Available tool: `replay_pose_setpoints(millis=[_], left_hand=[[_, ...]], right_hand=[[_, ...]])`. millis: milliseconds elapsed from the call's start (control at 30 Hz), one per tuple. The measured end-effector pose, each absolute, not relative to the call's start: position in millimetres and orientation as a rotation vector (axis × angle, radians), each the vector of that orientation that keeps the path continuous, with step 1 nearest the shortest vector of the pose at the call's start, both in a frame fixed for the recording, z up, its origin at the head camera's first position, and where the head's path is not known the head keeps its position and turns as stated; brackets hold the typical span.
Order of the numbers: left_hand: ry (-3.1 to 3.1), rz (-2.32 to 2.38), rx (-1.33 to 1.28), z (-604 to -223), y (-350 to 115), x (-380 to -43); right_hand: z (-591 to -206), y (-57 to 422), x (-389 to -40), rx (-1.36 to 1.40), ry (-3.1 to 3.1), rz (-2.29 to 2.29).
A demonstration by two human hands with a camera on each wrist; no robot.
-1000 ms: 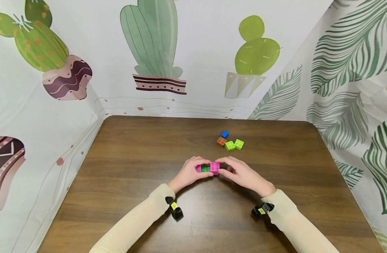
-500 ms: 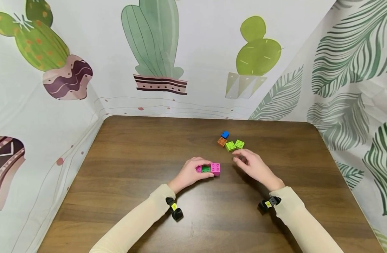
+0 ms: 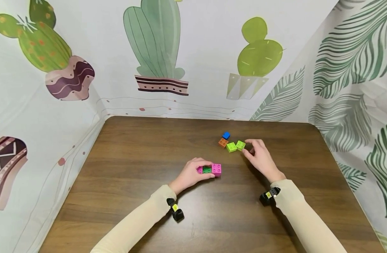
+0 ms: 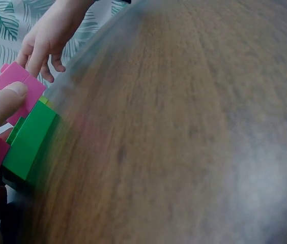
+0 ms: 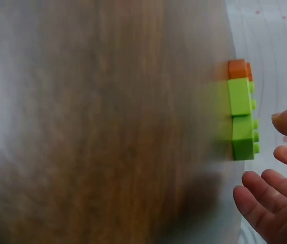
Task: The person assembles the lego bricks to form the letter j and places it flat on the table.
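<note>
My left hand [image 3: 192, 173] grips a small build of toy bricks between thumb and fingers. A green brick [image 3: 207, 170] forms its base, also large in the left wrist view. On its right end sits a pink brick [image 3: 216, 170], with the thumb across its side in the left wrist view. Another pink brick [image 3: 200, 170] at the left end is partly covered by the hand. My right hand [image 3: 259, 158] has thumb and fingers spread on either side of the right-hand lime brick [image 3: 240, 145]. A gap shows between that brick and the fingers in the right wrist view.
A second lime brick [image 3: 231, 147] lies against the first. Just left of it are an orange brick [image 3: 223, 142] and a blue brick [image 3: 226, 135]. The wooden table [image 3: 142, 140] ends at a cactus-printed cloth [image 3: 209, 52] behind.
My right hand has left the pink brick and moved right and away from me to the lime bricks. My left hand stays in place, gripping the build.
</note>
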State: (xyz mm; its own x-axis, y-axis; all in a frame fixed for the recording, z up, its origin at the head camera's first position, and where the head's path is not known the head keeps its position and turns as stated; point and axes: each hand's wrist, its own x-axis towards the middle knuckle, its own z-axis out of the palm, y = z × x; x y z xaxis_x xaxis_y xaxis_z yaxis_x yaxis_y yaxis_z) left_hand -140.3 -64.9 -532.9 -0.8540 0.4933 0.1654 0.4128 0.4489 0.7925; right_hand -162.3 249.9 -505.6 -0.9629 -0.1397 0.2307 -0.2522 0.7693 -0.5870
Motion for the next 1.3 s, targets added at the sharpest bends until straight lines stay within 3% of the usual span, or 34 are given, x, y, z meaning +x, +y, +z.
replay_pose_setpoints(millis=[533, 1300], left_hand=[[2.587, 1.374, 0.793, -530.8, -65.3, -139.2], [2.600, 1.385, 0.820, -535.6, -64.7, -141.2]], right_hand=[[-513.8, 252.3, -182.3, 0.225, -2.951, 0.946], [-514.8, 251.7, -177.4, 0.244, -2.950, 0.919]])
